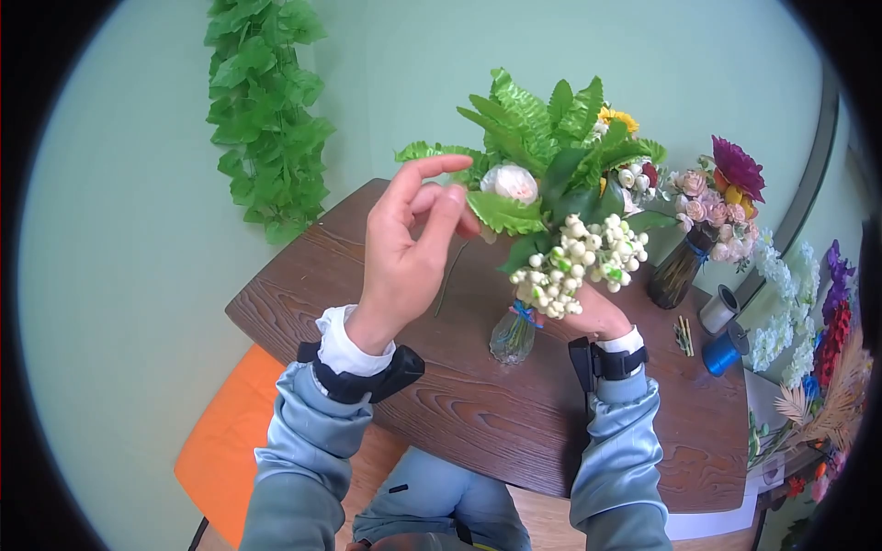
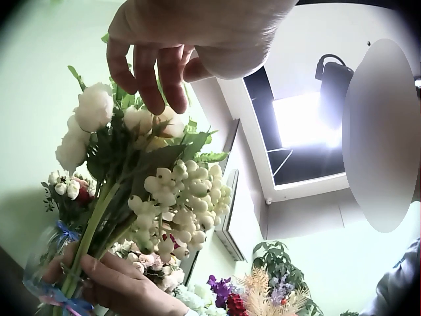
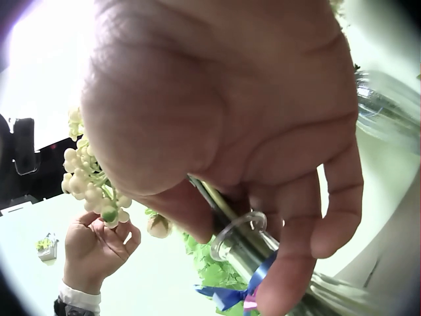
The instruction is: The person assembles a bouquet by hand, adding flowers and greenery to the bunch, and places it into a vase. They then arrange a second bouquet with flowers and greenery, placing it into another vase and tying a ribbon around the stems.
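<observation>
A bouquet of green fern leaves [image 1: 524, 115], a pale rose [image 1: 511, 184] and white berry sprigs [image 1: 574, 262] stands in a small clear glass vase [image 1: 512, 342] with a blue ribbon [image 1: 525, 312] at its neck. Just above the glass rim [image 3: 220, 245], my right hand [image 1: 593, 315] holds the stems [image 2: 99, 220] between thumb and fingers. My left hand [image 1: 409, 243] is raised at the bouquet's left side, fingertips close to a leaf [image 1: 505, 213]. In the left wrist view its fingers [image 2: 172, 79] hang loosely bent over the blooms, with nothing seen between them.
On the dark wooden table [image 1: 469, 427], a second bouquet [image 1: 717, 207] stands in a brown vase [image 1: 675, 275] to the right. Nearby lie a blue spool [image 1: 726, 349], a white spool [image 1: 719, 309] and small sticks [image 1: 684, 337]. More flowers [image 1: 831, 367] crowd the far right. An orange seat [image 1: 230, 441] is at left.
</observation>
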A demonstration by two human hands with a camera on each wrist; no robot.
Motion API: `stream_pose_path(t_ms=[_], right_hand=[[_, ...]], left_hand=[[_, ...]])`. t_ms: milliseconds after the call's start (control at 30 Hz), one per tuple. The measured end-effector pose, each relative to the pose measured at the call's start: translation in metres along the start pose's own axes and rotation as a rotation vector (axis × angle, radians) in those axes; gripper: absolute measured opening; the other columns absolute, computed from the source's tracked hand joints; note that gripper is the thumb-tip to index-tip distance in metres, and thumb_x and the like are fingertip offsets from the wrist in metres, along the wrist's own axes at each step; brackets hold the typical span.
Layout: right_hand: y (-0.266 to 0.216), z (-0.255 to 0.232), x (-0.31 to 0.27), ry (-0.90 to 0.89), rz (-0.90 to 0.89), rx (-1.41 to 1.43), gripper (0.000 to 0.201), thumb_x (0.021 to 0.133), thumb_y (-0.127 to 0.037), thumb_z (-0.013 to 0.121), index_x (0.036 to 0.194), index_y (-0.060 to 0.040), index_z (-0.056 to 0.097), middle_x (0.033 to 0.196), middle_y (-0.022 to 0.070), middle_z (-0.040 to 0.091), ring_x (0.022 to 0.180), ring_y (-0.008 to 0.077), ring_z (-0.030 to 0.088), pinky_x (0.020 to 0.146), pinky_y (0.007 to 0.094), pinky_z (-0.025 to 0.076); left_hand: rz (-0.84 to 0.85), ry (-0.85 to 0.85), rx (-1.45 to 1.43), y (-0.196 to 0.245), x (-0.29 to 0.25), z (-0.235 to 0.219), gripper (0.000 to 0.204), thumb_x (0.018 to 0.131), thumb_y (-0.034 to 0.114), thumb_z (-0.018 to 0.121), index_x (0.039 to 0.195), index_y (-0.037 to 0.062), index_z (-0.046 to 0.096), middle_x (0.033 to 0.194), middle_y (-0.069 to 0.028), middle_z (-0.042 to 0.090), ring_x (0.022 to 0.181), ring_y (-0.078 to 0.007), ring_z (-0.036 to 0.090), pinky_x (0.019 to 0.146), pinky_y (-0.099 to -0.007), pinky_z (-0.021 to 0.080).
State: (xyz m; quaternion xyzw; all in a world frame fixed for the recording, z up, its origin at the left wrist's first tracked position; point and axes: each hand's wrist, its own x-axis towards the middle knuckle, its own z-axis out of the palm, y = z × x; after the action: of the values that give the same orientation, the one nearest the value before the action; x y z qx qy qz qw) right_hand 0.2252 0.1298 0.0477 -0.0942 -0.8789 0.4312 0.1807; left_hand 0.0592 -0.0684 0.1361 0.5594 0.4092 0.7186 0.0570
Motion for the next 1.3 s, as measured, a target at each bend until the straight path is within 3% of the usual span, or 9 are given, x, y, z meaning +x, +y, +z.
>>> stream_pose_path(t_ms=[67, 133, 400, 500, 600, 667, 767, 1100, 1300], right_hand=[[0.001, -0.003, -0.002, -0.034, -0.011, -0.070, 0.024, 0.088, -0.013, 0.056, 0.109, -0.0016, 0.056, 0.093, 0.0044, 0.058, 0.080, 0.0124, 0.055, 0.064, 0.0262, 0.046], [0.001, -0.004, -0.003, -0.056, -0.109, -0.088, 0.025, 0.085, -0.012, 0.060, 0.108, -0.0016, 0.056, 0.094, 0.0051, 0.059, 0.081, 0.0131, 0.055, 0.066, 0.0268, 0.047], [-0.023, -0.001, -0.008, -0.096, -0.144, -0.153, 0.032, 0.082, -0.003, 0.061, 0.114, -0.0046, 0.058, 0.105, 0.0051, 0.061, 0.093, 0.0155, 0.058, 0.079, 0.0298, 0.048], [-0.015, -0.002, -0.006, -0.107, -0.249, -0.283, 0.036, 0.082, -0.002, 0.062, 0.118, -0.0056, 0.057, 0.109, 0.0048, 0.062, 0.096, 0.0157, 0.058, 0.081, 0.0302, 0.048], [-0.020, -0.002, -0.008, -0.133, -0.140, -0.105, 0.037, 0.082, -0.005, 0.064, 0.118, -0.0058, 0.057, 0.110, 0.0053, 0.062, 0.098, 0.0160, 0.058, 0.084, 0.0305, 0.047], [-0.025, -0.004, -0.009, -0.157, -0.109, -0.058, 0.037, 0.081, -0.006, 0.064, 0.118, -0.0057, 0.057, 0.110, 0.0052, 0.061, 0.098, 0.0160, 0.057, 0.085, 0.0307, 0.047], [-0.032, -0.003, -0.011, -0.158, -0.104, -0.012, 0.036, 0.081, -0.007, 0.065, 0.116, -0.0051, 0.057, 0.110, 0.0048, 0.061, 0.097, 0.0157, 0.057, 0.084, 0.0304, 0.047], [-0.029, -0.002, -0.009, -0.158, -0.095, -0.030, 0.033, 0.083, -0.011, 0.064, 0.114, -0.0028, 0.056, 0.106, 0.0051, 0.060, 0.093, 0.0137, 0.056, 0.078, 0.0275, 0.048], [-0.025, -0.002, -0.009, -0.159, -0.076, 0.122, 0.033, 0.084, -0.012, 0.064, 0.114, -0.0027, 0.056, 0.106, 0.0050, 0.060, 0.092, 0.0134, 0.056, 0.076, 0.0264, 0.048]], left_hand=[[-0.020, -0.032, 0.044, 0.003, -0.001, 0.000, 0.034, 0.087, 0.005, 0.055, 0.120, 0.0022, 0.051, 0.092, -0.0033, 0.059, 0.081, -0.0087, 0.054, 0.072, -0.0237, 0.044], [0.193, -0.080, 0.438, 0.008, -0.001, 0.002, 0.047, 0.079, 0.001, 0.062, 0.124, 0.0034, 0.050, 0.104, -0.0045, 0.056, 0.081, -0.0093, 0.053, 0.072, -0.0224, 0.044], [0.082, -0.144, 0.416, 0.014, 0.003, 0.016, 0.061, 0.068, -0.001, 0.067, 0.126, 0.0054, 0.050, 0.109, -0.0061, 0.053, 0.086, -0.0121, 0.050, 0.074, -0.0245, 0.044], [0.222, -0.126, 0.471, 0.012, 0.004, 0.022, 0.062, 0.065, -0.003, 0.066, 0.124, 0.0051, 0.051, 0.108, -0.0062, 0.054, 0.085, -0.0142, 0.051, 0.077, -0.0269, 0.044], [0.234, -0.097, 0.543, 0.016, 0.006, 0.029, 0.060, 0.063, -0.003, 0.066, 0.121, 0.0045, 0.053, 0.105, -0.0062, 0.055, 0.085, -0.0156, 0.051, 0.078, -0.0280, 0.044], [0.261, -0.088, 0.514, 0.018, 0.008, 0.032, 0.050, 0.065, 0.003, 0.066, 0.113, 0.0012, 0.054, 0.098, -0.0122, 0.056, 0.088, -0.0276, 0.053, 0.079, -0.0348, 0.043], [0.251, -0.076, 0.494, 0.015, 0.008, 0.031, 0.051, 0.063, -0.004, 0.065, 0.114, 0.0039, 0.057, 0.100, -0.0066, 0.058, 0.085, -0.0162, 0.053, 0.079, -0.0282, 0.044], [0.310, -0.051, 0.378, 0.008, 0.005, 0.026, 0.036, 0.063, -0.008, 0.061, 0.096, 0.0044, 0.068, 0.098, -0.0070, 0.060, 0.092, -0.0170, 0.057, 0.083, -0.0283, 0.044], [0.393, 0.009, 0.343, 0.008, 0.002, 0.026, 0.027, 0.067, -0.009, 0.062, 0.090, 0.0031, 0.068, 0.093, -0.0079, 0.060, 0.080, -0.0173, 0.061, 0.066, -0.0269, 0.050]])
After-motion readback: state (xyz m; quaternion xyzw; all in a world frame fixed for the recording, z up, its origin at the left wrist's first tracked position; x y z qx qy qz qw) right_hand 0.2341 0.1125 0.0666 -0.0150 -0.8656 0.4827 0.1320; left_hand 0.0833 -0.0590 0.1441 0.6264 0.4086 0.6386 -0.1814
